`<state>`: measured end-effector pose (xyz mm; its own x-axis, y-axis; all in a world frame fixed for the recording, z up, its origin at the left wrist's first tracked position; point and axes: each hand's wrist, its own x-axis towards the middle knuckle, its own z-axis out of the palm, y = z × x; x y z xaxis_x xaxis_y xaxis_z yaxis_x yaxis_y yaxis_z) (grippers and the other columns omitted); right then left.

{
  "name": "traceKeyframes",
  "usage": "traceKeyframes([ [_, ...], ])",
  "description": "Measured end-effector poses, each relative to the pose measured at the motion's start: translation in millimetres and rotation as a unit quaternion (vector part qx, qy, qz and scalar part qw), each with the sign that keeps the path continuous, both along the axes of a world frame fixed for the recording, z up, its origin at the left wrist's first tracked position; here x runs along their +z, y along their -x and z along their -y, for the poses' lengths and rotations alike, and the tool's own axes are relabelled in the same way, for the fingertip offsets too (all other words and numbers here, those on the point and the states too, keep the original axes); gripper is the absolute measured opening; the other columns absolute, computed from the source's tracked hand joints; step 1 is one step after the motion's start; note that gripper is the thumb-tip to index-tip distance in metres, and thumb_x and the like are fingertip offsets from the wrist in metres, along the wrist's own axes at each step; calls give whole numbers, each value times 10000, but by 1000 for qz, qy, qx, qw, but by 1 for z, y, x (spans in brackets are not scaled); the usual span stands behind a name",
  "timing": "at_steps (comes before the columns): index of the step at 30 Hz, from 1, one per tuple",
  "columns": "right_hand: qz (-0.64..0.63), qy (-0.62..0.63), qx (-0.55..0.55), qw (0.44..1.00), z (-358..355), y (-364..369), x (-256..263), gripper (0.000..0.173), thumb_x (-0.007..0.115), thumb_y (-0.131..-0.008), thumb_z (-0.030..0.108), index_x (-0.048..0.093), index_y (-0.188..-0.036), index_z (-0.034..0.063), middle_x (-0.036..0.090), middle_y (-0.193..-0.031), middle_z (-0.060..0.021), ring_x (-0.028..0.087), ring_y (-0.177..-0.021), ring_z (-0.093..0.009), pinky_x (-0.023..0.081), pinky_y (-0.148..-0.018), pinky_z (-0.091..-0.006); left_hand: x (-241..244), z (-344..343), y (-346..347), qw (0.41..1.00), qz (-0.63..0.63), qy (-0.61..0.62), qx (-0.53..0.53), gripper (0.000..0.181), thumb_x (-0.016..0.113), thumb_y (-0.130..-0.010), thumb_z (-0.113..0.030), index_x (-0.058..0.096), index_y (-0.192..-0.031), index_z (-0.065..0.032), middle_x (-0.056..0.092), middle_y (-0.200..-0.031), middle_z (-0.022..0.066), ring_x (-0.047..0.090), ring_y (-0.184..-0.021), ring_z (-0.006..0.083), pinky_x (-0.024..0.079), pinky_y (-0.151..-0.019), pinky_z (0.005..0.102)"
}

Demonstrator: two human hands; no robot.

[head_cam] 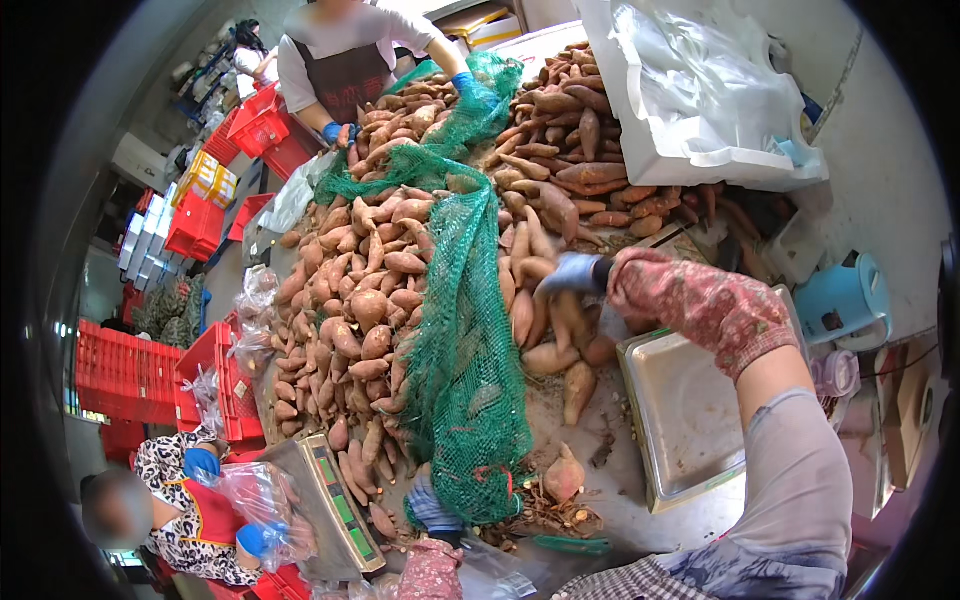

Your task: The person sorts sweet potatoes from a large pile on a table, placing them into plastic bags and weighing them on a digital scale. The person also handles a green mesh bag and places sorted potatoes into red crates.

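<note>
My left hand (433, 504), in a blue-grey striped glove, is at the lower end of a green mesh net (472, 360), fingers partly hidden by it; whether it grips the mesh is unclear. The net lies across a large heap of sweet potatoes (369, 309). My right hand (568, 274), in a light blue glove and blurred, is over large sweet potatoes (553, 358) right of the net; its fingers cannot be made out well. One sweet potato (564, 474) lies apart beside root scraps (555, 517). A metal-topped scale (690, 412) is below my right forearm.
Across the table, a co-worker's gloved hands (339, 135) touch sweet potatoes and net. Another co-worker at lower left holds a clear plastic bag (259, 499) beside a second scale (337, 499). A white foam box (637, 142) stands upper right, a blue jug (844, 300) right, red crates (124, 375) left.
</note>
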<state>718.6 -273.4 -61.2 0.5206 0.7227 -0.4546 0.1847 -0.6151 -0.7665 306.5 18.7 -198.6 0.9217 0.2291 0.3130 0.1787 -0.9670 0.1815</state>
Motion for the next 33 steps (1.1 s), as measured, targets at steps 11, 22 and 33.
traceKeyframes([
  [11,56,18,366,929,-75,83,-26,522,621,-779,468,633,-1119,72,623,-1111,-173,594,-988,-306,452,-892,-400,-25,-21,7,982,-166,88,14,582,635,-765,-364,463,-1244,-81,527,-1192,95,516,-1037,284,404,-849,427],
  [22,350,225,-293,861,-24,-81,-84,508,605,-812,446,545,-1109,39,595,-1106,-193,579,-1055,-314,466,-885,-421,-11,-10,12,996,-72,-49,16,435,594,-789,-313,544,-1163,-97,568,-1051,98,538,-915,277,420,-765,409],
  [33,344,142,-51,927,-5,-146,-3,559,597,-828,454,538,-1232,73,512,-1265,-193,596,-1017,-314,479,-857,-390,-17,-14,14,994,-106,-2,34,540,596,-802,-326,450,-1259,-78,526,-1207,105,514,-1061,281,395,-884,403],
])
